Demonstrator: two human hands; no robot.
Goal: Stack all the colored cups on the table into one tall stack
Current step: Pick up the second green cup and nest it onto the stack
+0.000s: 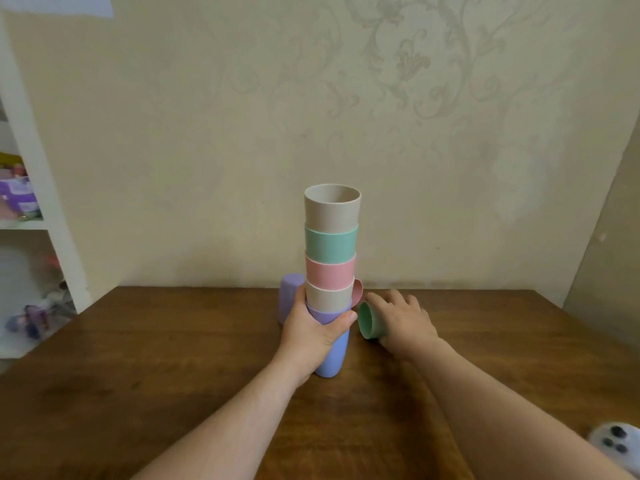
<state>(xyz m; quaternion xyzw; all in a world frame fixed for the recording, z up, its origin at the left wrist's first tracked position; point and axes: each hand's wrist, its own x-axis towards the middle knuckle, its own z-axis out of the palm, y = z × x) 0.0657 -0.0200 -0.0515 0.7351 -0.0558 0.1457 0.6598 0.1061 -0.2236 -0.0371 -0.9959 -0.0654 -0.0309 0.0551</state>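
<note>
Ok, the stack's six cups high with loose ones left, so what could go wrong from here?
1. The stack is tall and the left hand grips it only low down; a knock up top could tip it.
2. The right hand is on the green cup lying right beside the stack; lifting it may bump the column.
3. The pink cup and purple cup sit partly hidden behind, easy to miss.

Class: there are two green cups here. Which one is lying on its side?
The green cup under the right hand; the other green cup sits upright in the stack.
</note>
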